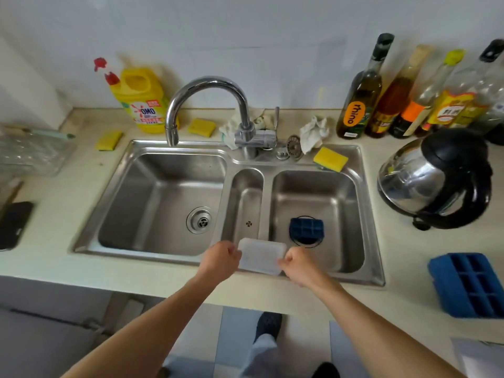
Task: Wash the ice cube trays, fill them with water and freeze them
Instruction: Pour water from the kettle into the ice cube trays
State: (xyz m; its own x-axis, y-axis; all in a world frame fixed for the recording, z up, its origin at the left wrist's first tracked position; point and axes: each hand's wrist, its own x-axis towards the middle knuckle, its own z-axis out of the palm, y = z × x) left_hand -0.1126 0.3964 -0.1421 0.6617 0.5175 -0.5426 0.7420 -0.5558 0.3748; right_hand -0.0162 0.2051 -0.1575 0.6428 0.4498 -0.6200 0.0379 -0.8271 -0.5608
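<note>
Both hands (221, 258) (297, 266) grip a seemingly empty white tray (260, 256)

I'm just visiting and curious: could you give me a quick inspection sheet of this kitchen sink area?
Surface: pale countertop around a stainless sink; faucet shows no water.
Job's things: white ice cube tray over the sink's front edge; dark blue ice cube tray in the right basin; bright blue ice cube tray on the counter, right.
Clutter: yellow detergent bottle, yellow sponges, rag, oil bottles, kettle.
Hands: left hand and right hand each grip one end of the white ice cube tray.
Cables: nothing seen.
Surroundings: white wall, tiled floor.
</note>
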